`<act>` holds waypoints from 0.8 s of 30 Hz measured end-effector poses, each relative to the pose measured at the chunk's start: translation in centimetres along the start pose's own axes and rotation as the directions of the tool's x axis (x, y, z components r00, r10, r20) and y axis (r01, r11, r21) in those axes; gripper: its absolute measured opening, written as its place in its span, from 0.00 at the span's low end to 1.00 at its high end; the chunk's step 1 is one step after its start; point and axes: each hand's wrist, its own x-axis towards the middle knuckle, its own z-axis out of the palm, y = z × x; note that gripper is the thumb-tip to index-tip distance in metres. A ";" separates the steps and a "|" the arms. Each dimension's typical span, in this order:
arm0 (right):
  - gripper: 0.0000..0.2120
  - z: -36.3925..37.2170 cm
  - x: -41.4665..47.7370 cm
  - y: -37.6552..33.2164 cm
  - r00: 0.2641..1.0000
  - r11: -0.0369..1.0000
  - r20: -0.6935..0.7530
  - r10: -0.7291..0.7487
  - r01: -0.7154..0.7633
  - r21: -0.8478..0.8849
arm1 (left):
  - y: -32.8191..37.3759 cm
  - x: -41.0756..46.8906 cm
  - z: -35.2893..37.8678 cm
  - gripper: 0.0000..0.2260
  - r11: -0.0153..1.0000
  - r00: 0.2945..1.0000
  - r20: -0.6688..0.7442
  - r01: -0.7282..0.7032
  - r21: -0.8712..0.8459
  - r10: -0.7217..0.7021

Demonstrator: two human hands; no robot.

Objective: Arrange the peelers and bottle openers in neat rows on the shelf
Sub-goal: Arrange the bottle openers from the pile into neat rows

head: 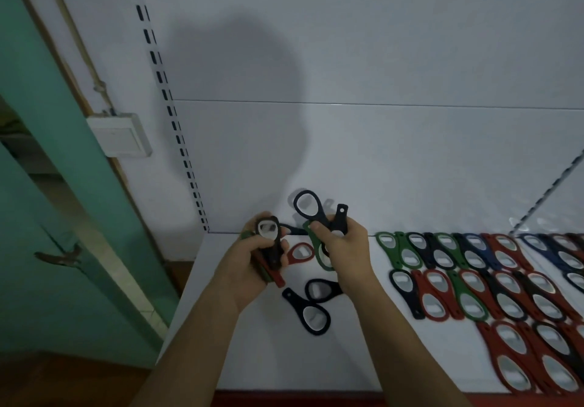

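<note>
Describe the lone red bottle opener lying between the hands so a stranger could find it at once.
Start at the white shelf and find its left end, away from the neat rows. Between the left hand and right hand lies a single red bottle opener. The loose openers below it are black.

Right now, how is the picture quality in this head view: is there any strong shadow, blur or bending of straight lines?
Head view: dim, bluish light; a large soft shadow falls on the white back wall. The slotted rail curves, a wide-angle effect. The bottle openers at the lower right are smeared; those in the left hand and right hand look sharper.
</note>
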 end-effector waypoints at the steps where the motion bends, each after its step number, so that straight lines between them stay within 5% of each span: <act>1: 0.03 0.1 -0.5 -0.2 0.999 0.998 0.014 0.042 -0.043 0.054 | -0.1 0.0 0.2 0.18 0.998 0.999 -0.015 0.027 -0.065 -0.028; 7: 0.05 0.4 -2.6 -0.9 0.986 0.978 0.096 0.133 -0.146 0.152 | -1.2 0.6 0.4 0.10 0.997 0.984 -0.178 0.016 -0.072 -0.029; 10: 0.06 1.2 -3.6 -0.9 0.974 0.977 0.196 0.112 -0.144 0.158 | -1.4 0.4 1.0 0.12 0.997 0.991 -0.137 -0.001 -0.079 -0.010; 13: 0.06 2.0 -3.7 -0.5 0.971 0.996 0.225 0.085 -0.082 -0.022 | -1.6 0.4 1.7 0.20 0.997 0.991 -0.119 -0.050 0.059 0.057; 17: 0.12 1.3 -3.2 -0.4 0.934 0.981 0.346 0.092 -0.026 -0.193 | -1.4 0.9 1.7 0.10 0.986 0.951 -0.281 -0.096 0.138 0.132; 21: 0.11 -0.2 -2.6 -0.6 0.950 0.977 0.266 0.164 -0.120 -0.174 | -0.2 1.2 0.1 0.12 0.996 0.968 -0.239 -0.087 -0.033 0.077; 24: 0.08 -0.4 -2.2 -0.8 0.967 0.983 0.184 0.176 -0.182 0.018 | -0.1 0.9 -0.2 0.09 0.996 0.973 -0.230 -0.039 -0.081 0.020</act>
